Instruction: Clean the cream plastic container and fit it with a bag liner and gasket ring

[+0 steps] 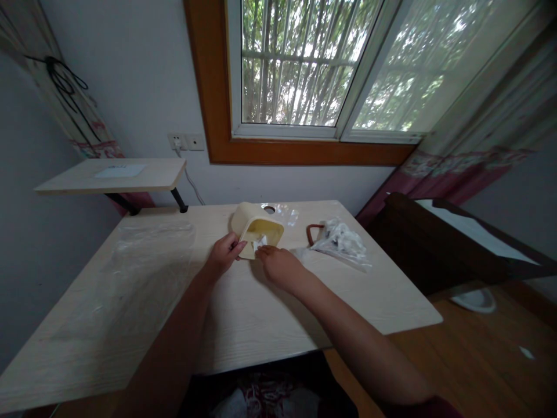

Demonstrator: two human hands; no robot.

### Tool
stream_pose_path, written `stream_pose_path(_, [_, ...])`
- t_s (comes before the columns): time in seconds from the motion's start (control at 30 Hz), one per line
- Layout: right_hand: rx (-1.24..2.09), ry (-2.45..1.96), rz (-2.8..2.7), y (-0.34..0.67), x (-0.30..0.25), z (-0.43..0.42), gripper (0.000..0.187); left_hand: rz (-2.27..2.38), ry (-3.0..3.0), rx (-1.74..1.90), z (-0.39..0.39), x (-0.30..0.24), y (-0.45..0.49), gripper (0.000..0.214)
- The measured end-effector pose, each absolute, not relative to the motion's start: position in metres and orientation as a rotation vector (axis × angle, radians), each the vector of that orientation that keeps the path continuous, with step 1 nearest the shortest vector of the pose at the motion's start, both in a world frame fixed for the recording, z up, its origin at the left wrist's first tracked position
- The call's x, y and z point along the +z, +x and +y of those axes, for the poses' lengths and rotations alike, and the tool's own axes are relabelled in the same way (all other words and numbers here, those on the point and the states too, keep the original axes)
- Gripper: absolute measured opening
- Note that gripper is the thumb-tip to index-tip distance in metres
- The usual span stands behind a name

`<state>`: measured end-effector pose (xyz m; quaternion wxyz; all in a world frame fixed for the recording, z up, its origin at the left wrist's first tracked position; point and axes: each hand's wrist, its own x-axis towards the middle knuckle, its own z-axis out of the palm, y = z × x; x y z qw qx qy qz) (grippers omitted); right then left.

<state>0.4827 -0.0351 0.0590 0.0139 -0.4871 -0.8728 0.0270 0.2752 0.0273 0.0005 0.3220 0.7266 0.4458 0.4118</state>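
A cream plastic bin (243,217) lies tipped on the table with its opening turned toward me. My left hand (225,252) grips the bin's rim at the near left, thumb on the inside. My right hand (278,264) is at the bin's mouth, its fingers closed at a small crumpled white piece (260,242) that looks like paper or tissue. The fingertips are partly hidden, but they appear to touch it at the lower rim.
A clear plastic bag (346,241) of white crumpled stuff lies at the right, beside a brown handle-like loop (311,234). Flat clear plastic sheeting (143,273) covers the table's left. A raised shelf (117,174) stands at the back left, below the window's level.
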Motion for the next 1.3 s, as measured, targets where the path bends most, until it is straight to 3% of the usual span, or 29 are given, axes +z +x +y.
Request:
stream_pose_path(0.8, [-0.260, -1.821, -2.533, 0.488, 0.067, -0.041, 0.048, 1.231, 2.125, 1.043, 0.028, 0.007, 0.277, 0.035])
stream_pose_path(1.1, [-0.037, -1.711, -2.636, 0.474, 0.044, -0.044, 0.047, 1.212, 2.089, 1.054, 0.029, 0.003, 0.278, 0.035])
stream_pose_path(1.3, [0.205, -1.549, -2.537, 0.466, 0.037, -0.038, 0.057, 1.249, 2.073, 1.069, 0.028, 0.003, 0.277, 0.035])
